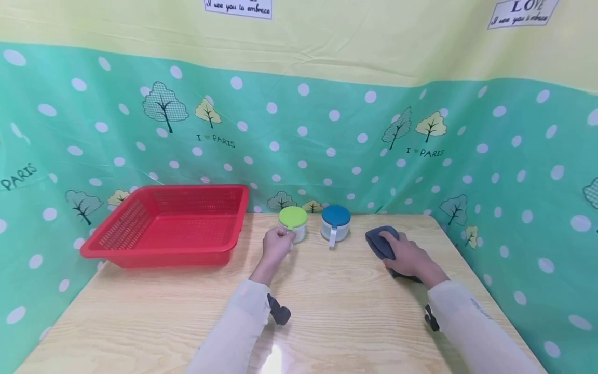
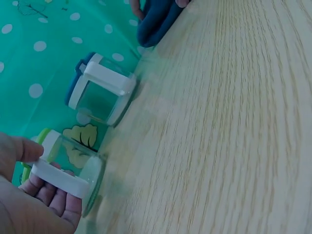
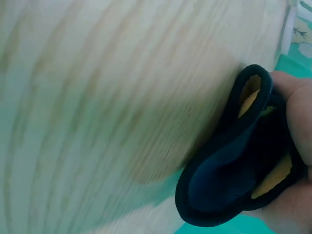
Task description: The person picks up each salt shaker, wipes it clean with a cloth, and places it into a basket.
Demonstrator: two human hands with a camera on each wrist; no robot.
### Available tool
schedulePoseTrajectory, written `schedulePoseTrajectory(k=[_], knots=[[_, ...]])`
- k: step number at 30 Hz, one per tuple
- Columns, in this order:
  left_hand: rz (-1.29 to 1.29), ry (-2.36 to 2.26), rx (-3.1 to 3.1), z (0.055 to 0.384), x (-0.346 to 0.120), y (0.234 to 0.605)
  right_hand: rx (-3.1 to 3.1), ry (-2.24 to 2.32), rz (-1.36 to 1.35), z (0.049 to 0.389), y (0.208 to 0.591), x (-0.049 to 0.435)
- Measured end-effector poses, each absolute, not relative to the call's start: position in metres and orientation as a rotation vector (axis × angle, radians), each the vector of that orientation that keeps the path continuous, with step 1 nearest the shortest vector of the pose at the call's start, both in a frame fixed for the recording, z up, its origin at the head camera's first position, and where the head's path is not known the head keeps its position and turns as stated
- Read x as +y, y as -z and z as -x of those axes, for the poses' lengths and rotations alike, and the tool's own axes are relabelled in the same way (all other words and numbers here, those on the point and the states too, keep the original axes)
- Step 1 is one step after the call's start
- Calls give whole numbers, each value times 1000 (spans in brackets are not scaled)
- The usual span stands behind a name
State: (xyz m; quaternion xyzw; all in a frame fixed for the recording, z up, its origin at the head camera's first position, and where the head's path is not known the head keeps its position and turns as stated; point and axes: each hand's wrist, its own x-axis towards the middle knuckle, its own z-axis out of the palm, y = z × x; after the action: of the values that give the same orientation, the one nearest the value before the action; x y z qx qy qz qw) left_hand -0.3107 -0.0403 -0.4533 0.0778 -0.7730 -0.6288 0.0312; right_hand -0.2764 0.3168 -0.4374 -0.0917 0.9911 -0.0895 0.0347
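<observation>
A clear jar with a green lid (image 1: 293, 217) and a white handle (image 2: 61, 179) stands at the back of the table. My left hand (image 1: 276, 243) holds it by that handle, fingers behind and thumb near the lid. Just to its right is a similar jar with a blue lid (image 1: 336, 215), its white handle (image 2: 108, 78) facing the front; no hand touches it. At the right, my right hand (image 1: 407, 255) grips a folded dark blue-grey cloth (image 1: 380, 241) on the tabletop. The right wrist view shows the cloth's dark-edged folds (image 3: 219, 180) and a yellowish inner side.
A red plastic basket (image 1: 159, 252) with perforated walls stands at the back left. The light wooden table (image 1: 327, 311) ends at a green dotted curtain (image 1: 303, 130) behind and at the sides. Both wrists carry small black devices (image 1: 279, 310).
</observation>
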Motion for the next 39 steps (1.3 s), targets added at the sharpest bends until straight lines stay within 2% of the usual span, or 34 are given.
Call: schedulePoseTrajectory(k=[22,39], knots=[[-243,2178,-2263,314,-56,443,3176,182,383,275,435,323],[-99,2132,-2283,315,-71,444,3215,190,378,279,426,334]])
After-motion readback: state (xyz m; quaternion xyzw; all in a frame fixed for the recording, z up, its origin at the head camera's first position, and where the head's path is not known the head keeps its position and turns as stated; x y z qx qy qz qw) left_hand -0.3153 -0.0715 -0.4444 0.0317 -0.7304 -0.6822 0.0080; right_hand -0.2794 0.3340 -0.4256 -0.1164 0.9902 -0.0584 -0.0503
